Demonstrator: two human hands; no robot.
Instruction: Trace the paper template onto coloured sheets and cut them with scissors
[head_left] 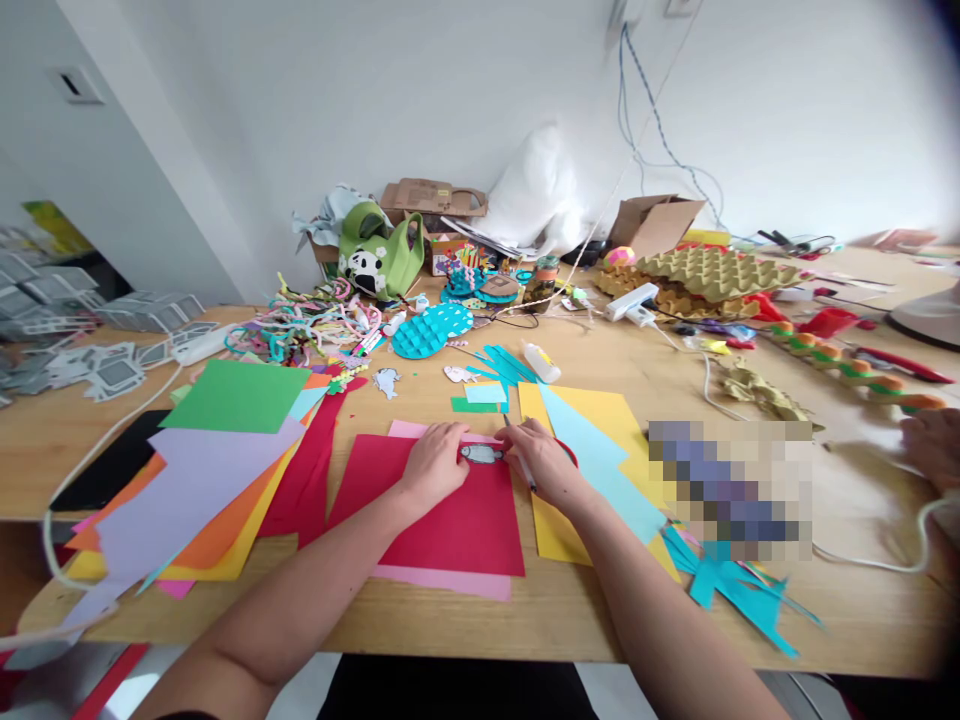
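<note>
A small grey fish cutout (481, 454) lies across the upper edge of a red paper sheet (457, 525), between my two hands. My left hand (436, 462) rests on the red sheet, its curled fingers and thumb holding the left end of the cutout. In my right hand (546, 462) is a dark pen (528, 472), slanting between the fingers, while the fingertips touch the cutout's right end. A red curved edge (568, 453) shows just behind the right hand; its kind is unclear. Pink paper (450, 582) sticks out under the red sheet.
Coloured papers (199, 490) are stacked at left, yellow sheets (555, 535) at right. Ahead lie a glue bottle (541, 362), fish cutouts (387, 381) and blue strips (502, 368). Egg cartons (712, 272) and a white cable (874, 562) are at right, near another person's hand (930, 445).
</note>
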